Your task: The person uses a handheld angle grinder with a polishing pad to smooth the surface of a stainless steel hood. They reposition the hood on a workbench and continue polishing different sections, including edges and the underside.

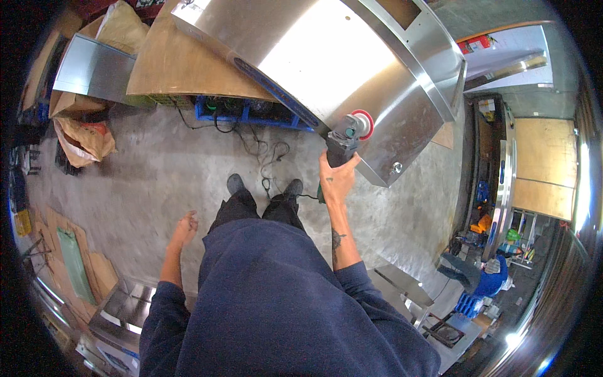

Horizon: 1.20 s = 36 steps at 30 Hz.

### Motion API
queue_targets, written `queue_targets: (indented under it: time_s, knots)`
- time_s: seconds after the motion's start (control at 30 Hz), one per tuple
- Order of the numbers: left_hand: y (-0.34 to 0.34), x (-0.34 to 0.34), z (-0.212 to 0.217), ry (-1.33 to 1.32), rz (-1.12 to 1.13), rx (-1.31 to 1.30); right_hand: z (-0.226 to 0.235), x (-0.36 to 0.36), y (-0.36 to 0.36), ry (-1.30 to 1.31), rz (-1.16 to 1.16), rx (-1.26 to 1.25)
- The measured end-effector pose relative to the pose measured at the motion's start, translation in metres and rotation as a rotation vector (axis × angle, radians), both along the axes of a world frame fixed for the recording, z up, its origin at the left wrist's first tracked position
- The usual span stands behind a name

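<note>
An angle grinder (342,146) is in my right hand (337,177), which wraps round its dark body. Its red-rimmed disc (364,125) is at the face of a large brushed stainless steel cabinet (402,119); whether it touches the metal I cannot tell. A dark power cord (308,196) leads from the grinder's rear towards the floor. Near my left side hangs my left hand (184,227), its fingers loosely curled with nothing visible in them. A round metal fitting (396,168) sits near the cabinet's lower corner.
Loose cable (264,154) lies on the concrete floor before my shoes. Beside the cabinet, a wooden board (182,63) lies over blue crates (245,113). Steel pieces (402,283) stand at my right. A person in blue (490,276) crouches at the far right among tools.
</note>
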State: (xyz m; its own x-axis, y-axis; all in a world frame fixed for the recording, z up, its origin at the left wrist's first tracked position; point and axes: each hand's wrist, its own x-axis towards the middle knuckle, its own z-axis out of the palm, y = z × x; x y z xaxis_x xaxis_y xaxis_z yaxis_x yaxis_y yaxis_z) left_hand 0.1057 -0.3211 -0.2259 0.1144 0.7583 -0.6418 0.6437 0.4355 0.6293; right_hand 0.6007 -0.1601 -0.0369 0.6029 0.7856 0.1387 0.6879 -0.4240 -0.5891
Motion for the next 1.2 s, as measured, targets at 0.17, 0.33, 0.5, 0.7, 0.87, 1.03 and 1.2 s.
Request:
queue_targets:
  time_s: [0.17, 0.33, 0.5, 0.7, 0.87, 1.03, 1.2]
  knots:
    - [0.031, -0.010, -0.019, 0.005, -0.153, 0.094, 0.003, -0.021, 0.026, 0.008, 0.110, -0.012]
    - [0.057, -0.021, -0.050, -0.009, -0.151, 0.278, 0.016, -0.036, 0.058, -0.010, 0.064, 0.075]
    - [0.053, -0.037, -0.046, -0.040, 0.063, 0.189, 0.038, -0.011, 0.112, -0.053, -0.119, 0.166]
    - [0.043, -0.038, -0.017, -0.027, 0.015, 0.178, 0.070, 0.033, 0.174, -0.074, -0.239, 0.246]
    - [0.059, -0.042, -0.023, 0.024, -0.032, 0.107, 0.084, 0.026, 0.211, -0.012, -0.159, 0.258]
    - [0.103, -0.037, -0.028, 0.060, 0.109, 0.199, 0.083, -0.011, 0.251, 0.055, -0.071, 0.212]
    - [0.129, -0.011, -0.019, 0.011, 0.266, 0.123, 0.086, -0.060, 0.309, 0.159, 0.054, 0.258]
